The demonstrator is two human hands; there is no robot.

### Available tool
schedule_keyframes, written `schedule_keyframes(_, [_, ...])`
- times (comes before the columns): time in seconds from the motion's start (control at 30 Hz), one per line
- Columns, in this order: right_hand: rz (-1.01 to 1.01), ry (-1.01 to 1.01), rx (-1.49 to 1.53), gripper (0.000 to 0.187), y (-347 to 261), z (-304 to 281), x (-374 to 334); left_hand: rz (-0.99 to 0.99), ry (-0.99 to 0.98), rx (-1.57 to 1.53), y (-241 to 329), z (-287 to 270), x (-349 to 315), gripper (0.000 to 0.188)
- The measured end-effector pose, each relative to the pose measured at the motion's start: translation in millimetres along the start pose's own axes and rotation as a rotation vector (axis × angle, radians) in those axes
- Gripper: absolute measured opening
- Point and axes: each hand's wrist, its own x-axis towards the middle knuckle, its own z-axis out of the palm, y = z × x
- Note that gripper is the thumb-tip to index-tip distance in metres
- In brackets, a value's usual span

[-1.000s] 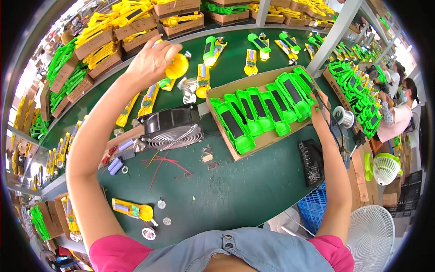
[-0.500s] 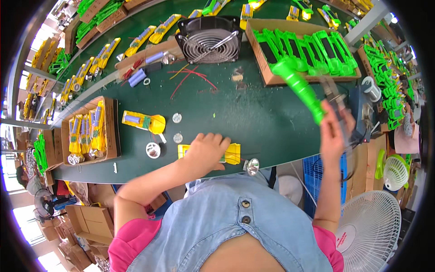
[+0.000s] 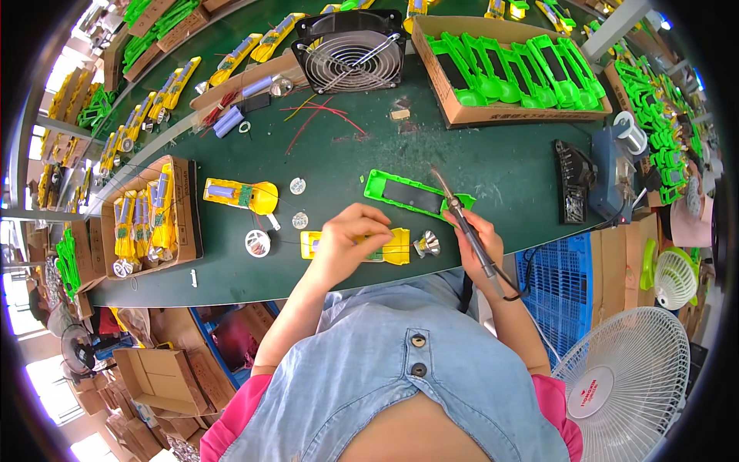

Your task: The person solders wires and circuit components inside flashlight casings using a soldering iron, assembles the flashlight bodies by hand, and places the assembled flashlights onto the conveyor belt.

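In my right hand (image 3: pixel 481 245) is a soldering iron (image 3: pixel 471 235), its tip pointing away from me over the end of a green casing (image 3: pixel 404 194). That casing lies on the bench with its hollow side and a dark panel showing. My left hand (image 3: pixel 350 242) is over a yellow flashlight housing (image 3: pixel 396 248), thumb and fingertips drawn together; what they pinch, if anything, is too small to make out. A shiny reflector bulb (image 3: pixel 426 244) lies by the housing's right end. Left of it is a white ring with a reflector (image 3: pixel 258 243).
Another yellow housing (image 3: pixel 262 197) and two clear discs (image 3: pixel 297 185) lie to the left. A carton of yellow assemblies (image 3: pixel 191 223) stands beyond them. Across the bench are a black fan (image 3: pixel 350 61), red wires (image 3: pixel 308 123), a carton of green casings (image 3: pixel 523 115) and a soldering station (image 3: pixel 612 173).
My right hand has come in from the right with the soldering iron. The green casing it carried now lies on the bench. My left hand has lifted slightly and its fingers have drawn together.
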Motion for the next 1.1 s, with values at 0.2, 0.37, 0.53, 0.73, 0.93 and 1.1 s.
schedule_keyframes(0.2, [-0.126,-0.23,-0.063,0.035,-10.4,-15.0,7.2,-0.265,0.514,-0.733,-5.3,2.5,-3.6,0.013])
schedule_keyframes(0.37, [-0.231,-0.186,-0.309,0.014,-26.6,-19.2,13.9,0.07,0.287,0.566,0.5,-18.9,7.6,0.007])
schedule_keyframes(0.53, [0.017,0.169,0.295,0.013,-19.5,11.4,4.1,0.023,-0.107,0.787,-4.9,-25.6,15.7,0.006])
schedule_keyframes(0.73, [0.514,0.094,0.674,0.016,-18.2,22.0,17.6,-0.014,-0.17,0.927,3.3,-20.3,22.6,0.011])
schedule_keyframes(0.93, [0.515,0.018,0.667,0.017,-18.0,22.6,19.4,-0.02,-0.174,0.966,5.0,-18.3,22.7,0.013])
schedule_keyframes(1.1, [0.492,0.017,0.651,0.018,-16.7,26.1,17.7,-0.009,-0.167,0.988,2.7,-16.6,22.5,0.011])
